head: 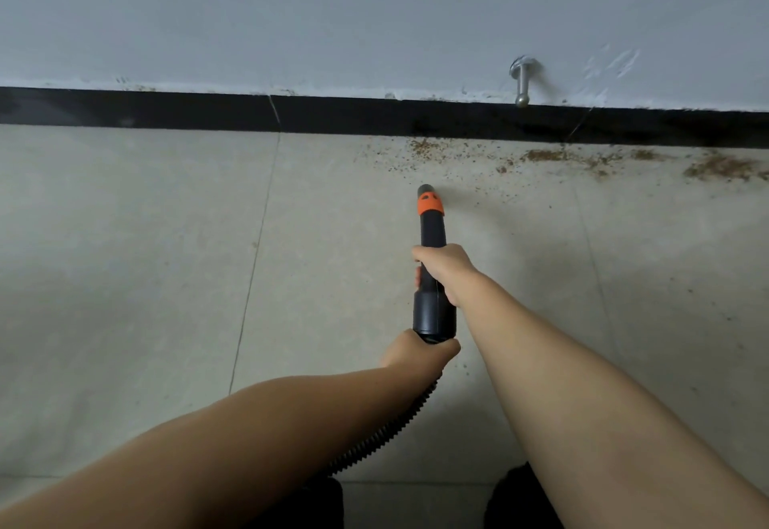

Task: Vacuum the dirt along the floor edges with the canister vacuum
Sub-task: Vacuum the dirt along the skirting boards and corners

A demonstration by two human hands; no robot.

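A black vacuum nozzle tube (432, 228) with an orange collar points at the floor a little short of the black baseboard (208, 112). My right hand (445, 272) grips the tube at its middle. My left hand (418, 351) grips its rear end, where the ribbed black hose (387, 432) joins and runs down under my left forearm. Brown dirt (553, 156) lies scattered along the floor edge, ahead and to the right of the nozzle tip. The canister itself is out of view.
A metal door stopper (522, 81) juts from the pale wall above the baseboard, right of the nozzle. The floor is light tile with grout lines (254, 262). Dark shapes, probably my feet, (516, 499) sit at the bottom edge.
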